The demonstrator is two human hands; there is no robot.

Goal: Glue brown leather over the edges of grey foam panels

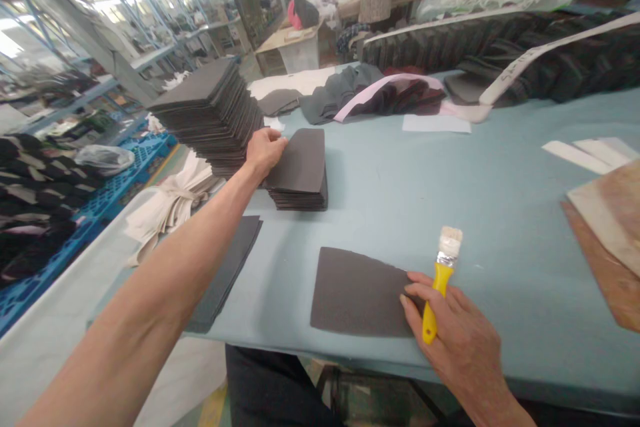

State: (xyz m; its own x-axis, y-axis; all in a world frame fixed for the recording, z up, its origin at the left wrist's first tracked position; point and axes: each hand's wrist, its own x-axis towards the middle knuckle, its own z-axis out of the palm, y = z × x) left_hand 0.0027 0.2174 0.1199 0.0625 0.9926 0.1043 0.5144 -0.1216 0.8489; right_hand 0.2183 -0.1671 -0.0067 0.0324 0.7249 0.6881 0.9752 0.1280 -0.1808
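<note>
My left hand [264,150] reaches far out and pinches the near-left edge of the top dark grey piece on a low stack [300,173]. My right hand [457,333] rests on the table's near side. Its fingers are closed round the yellow handle of a small paintbrush [443,273], bristles pointing away, while its fingertips press on the right edge of a single dark grey piece [357,293] lying flat. A tall stack of the same dark pieces [210,110] stands just left of the low stack.
The light blue table [450,180] carries a long dark sheet [225,273] at its left edge, brown boards [607,240] at the right, white strips [580,153], and grey and maroon fabric heaps [370,93] at the back. A blue crate [115,187] and shelving stand left. A person works far behind.
</note>
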